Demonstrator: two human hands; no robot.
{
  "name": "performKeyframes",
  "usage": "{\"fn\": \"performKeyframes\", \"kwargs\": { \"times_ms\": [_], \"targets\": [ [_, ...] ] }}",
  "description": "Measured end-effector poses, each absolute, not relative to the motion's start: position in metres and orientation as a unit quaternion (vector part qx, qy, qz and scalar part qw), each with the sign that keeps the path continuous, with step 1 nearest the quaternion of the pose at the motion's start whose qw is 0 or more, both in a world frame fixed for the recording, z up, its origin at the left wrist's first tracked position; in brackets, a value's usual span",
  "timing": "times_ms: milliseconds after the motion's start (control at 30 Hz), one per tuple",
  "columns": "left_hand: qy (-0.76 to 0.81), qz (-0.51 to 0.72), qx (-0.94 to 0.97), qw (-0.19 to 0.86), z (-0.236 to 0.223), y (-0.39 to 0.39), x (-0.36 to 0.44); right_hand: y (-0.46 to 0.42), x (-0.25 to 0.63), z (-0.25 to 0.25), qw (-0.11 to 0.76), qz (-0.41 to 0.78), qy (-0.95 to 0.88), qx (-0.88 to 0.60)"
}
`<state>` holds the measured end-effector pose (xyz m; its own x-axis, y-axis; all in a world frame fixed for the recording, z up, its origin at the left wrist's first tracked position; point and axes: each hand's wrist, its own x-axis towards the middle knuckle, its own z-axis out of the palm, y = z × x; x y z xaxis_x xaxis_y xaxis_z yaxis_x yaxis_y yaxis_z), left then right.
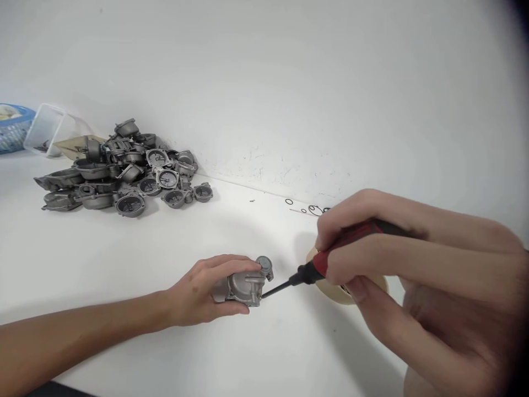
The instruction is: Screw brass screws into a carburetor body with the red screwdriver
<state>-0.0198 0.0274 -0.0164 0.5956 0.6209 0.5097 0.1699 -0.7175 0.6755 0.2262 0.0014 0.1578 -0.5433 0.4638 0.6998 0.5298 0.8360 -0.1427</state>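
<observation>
My left hand [202, 289] is wrapped round a small grey metal carburetor body [248, 282] and presses it on the white table [124, 259]. My right hand [372, 248] grips a screwdriver [314, 270] with a red and black handle. Its thin dark shaft points left and its tip touches the lower right corner of the metal body. Beneath my right hand lies a beige roll of tape [349, 292], partly hidden by the fingers.
A heap of grey metal castings [124, 173] lies at the back left. Behind it stand a clear plastic tub [43, 129] and a blue basket [12, 127]. Several small black O-rings [308, 208] lie near the white wall [289, 82].
</observation>
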Motion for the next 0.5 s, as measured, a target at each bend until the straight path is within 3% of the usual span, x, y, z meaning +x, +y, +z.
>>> {"fn": "performKeyframes", "kwargs": {
  "times_ms": [267,500],
  "targets": [
    [0.242,0.38,0.836,0.315,-0.0151,0.0252,-0.0161,0.0072,0.2324,0.1579,0.317,0.016,-0.906,-0.28],
    [0.231,0.385,0.834,0.322,-0.0137,0.0235,-0.0151,0.0061,0.2308,0.156,0.327,0.025,-0.901,-0.284]
  ]
}}
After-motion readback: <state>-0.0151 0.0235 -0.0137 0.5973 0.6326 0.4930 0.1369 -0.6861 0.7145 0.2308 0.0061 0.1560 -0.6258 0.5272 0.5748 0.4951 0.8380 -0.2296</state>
